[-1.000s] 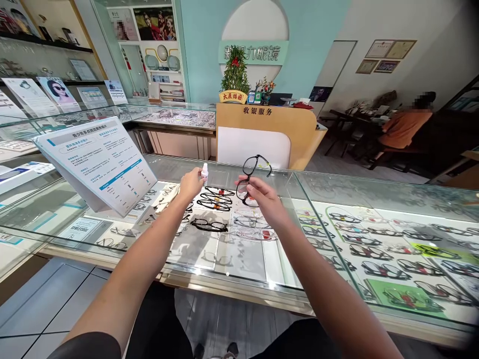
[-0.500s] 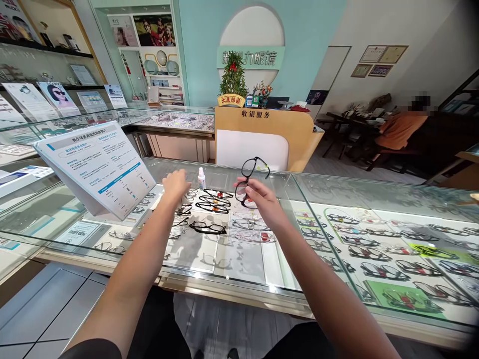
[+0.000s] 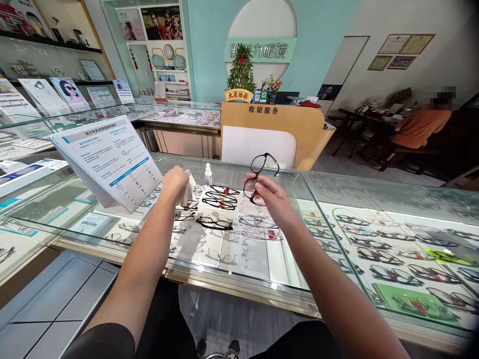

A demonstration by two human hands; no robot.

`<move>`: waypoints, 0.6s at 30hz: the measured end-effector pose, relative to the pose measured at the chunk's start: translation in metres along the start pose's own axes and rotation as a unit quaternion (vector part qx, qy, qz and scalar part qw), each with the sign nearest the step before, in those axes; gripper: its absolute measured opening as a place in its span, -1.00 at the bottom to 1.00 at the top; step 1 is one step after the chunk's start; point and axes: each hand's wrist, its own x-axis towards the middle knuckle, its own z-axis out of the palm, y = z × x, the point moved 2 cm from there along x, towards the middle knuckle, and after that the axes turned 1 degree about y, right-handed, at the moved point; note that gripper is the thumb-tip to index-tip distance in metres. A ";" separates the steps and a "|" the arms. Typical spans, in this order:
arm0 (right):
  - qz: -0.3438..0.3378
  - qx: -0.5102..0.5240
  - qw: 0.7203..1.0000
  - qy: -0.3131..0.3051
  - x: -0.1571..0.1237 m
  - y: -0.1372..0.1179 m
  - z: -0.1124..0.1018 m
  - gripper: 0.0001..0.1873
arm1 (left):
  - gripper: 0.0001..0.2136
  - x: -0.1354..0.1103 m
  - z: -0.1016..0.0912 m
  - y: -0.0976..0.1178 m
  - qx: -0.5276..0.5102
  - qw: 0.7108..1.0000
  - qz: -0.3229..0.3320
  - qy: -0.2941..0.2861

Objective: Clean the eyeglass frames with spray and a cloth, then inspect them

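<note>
My right hand [image 3: 272,197] grips a pair of black-rimmed eyeglasses [image 3: 258,164] by one lens, holding them on end above the glass counter [image 3: 247,271]. My left hand [image 3: 175,182] is closed on a pale cloth [image 3: 190,188], which hangs out on its right side. A small white bottle [image 3: 208,174] stands on the counter between my hands. Below it lie several dark eyeglass frames [image 3: 220,199], and nearer to me another black pair [image 3: 214,223]. Clear-framed glasses [image 3: 261,233] lie under my right wrist.
A tent-shaped printed sign [image 3: 112,159] stands on the counter to the left. More glasses [image 3: 389,274] fill the display case on the right. Beyond are a wooden cashier desk [image 3: 318,119] with a plant [image 3: 240,72] and a seated person in orange [image 3: 422,127].
My left hand has drawn back slightly and now shows the cloth, lifted clear of the counter. The right hand still holds the eyeglasses. The view has shifted a little to the left.
</note>
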 end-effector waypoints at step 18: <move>-0.031 -0.003 0.999 -0.013 -0.007 -0.013 0.004 -0.54 | -0.59 -0.092 -0.042 0.062 -0.488 0.839 0.239 0.018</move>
